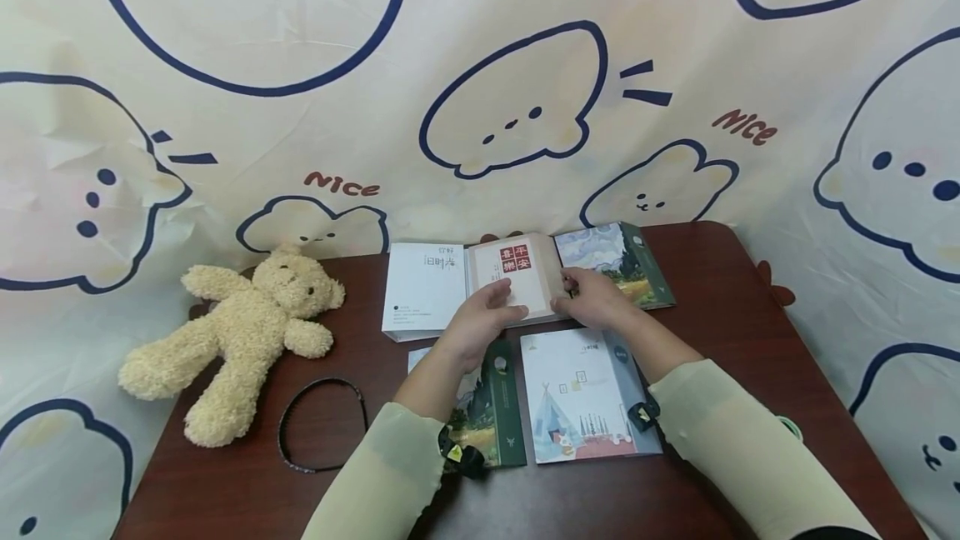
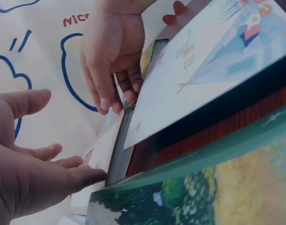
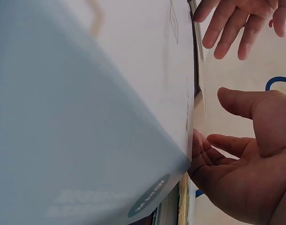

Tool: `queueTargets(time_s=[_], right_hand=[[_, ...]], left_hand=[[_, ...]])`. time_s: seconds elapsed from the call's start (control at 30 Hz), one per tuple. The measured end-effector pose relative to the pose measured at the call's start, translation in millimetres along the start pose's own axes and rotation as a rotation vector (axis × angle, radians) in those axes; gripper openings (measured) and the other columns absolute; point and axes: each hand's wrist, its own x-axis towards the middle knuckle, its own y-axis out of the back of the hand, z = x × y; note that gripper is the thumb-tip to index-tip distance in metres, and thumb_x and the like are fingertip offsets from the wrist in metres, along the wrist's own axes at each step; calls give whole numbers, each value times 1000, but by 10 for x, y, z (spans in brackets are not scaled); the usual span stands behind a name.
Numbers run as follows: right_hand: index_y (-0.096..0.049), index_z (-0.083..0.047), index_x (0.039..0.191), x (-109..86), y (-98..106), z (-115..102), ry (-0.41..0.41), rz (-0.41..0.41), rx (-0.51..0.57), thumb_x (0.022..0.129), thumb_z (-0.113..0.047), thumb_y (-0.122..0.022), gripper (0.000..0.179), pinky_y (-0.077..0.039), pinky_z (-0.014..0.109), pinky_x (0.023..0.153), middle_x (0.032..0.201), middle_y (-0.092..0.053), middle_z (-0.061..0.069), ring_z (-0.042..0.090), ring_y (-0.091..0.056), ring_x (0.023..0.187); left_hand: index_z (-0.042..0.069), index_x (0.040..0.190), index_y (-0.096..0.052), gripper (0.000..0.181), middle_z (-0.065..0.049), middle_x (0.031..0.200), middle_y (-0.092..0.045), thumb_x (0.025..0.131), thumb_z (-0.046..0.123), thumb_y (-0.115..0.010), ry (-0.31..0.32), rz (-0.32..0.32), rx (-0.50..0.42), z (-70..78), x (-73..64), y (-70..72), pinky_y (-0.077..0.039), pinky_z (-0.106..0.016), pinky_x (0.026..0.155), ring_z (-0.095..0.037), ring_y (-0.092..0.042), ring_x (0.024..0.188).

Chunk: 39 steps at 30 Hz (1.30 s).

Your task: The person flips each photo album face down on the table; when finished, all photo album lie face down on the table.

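Note:
An open book lies at the back middle of the table in the head view, its white cover (image 1: 423,286) folded out to the left. Its page with red characters (image 1: 517,273) faces up. My left hand (image 1: 480,319) is over the lower part of that page, fingers extended and thumb apart. At the page's right edge is my right hand (image 1: 596,298), fingers loosely bent. In the right wrist view, the right thumb (image 3: 237,103) stands away from the fingers, whose tips are partly hidden behind a white-and-blue book (image 3: 110,140).
A painting-covered book (image 1: 615,265) adjoins the open one on the right. Nearer lie another painting-covered book (image 1: 510,415), partly under my left arm, and a white book with a tent picture (image 1: 581,398). A teddy bear (image 1: 255,332) and a black headband (image 1: 281,432) lie on the left.

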Motion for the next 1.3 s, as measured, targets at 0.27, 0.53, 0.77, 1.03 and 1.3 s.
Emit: queueTargets(time_s=[0.27,0.53,0.77,1.03,1.3], right_hand=[[-41,-2,157,-69,-30,-68,24,14,34,99,-32,-68,70,-44,58,110,145,-57,20,40,-53,135],[-45,-2,155,-89,-47,-193,67,12,55,98,-31,-71,69,-50,51,104,136,-62,15,34,-60,124],[-47,-3,154,-91,-105,-315,102,1,97,97,-30,-72,68,-53,50,100,135,-62,15,35,-60,125],[-50,-2,151,-60,-243,-457,161,14,112,95,-28,-74,66,-55,47,94,130,-66,14,32,-65,115],[-51,-2,151,-13,-395,-579,195,-14,134,96,-28,-73,65,-56,42,91,128,-66,13,28,-66,108]], left_hand=[[10,162,-35,80,-9,165,-37,93,22,-76,-42,2,25,-9,-38,98,-26,-50,124,-28,-30,154],[9,162,-34,80,-12,165,-36,94,19,-75,-70,28,53,-31,-118,237,-29,-50,122,-30,-31,153],[10,162,-34,80,-11,165,-37,94,21,-76,-88,65,91,-45,-200,365,-32,-53,120,-31,-31,153],[14,161,-37,78,-8,162,-41,94,22,-75,-107,149,127,-103,-340,595,-32,-54,120,-29,-33,153],[12,160,-38,75,-7,159,-45,96,18,-74,-103,203,104,-204,-454,864,-36,-52,118,-27,-40,149]])
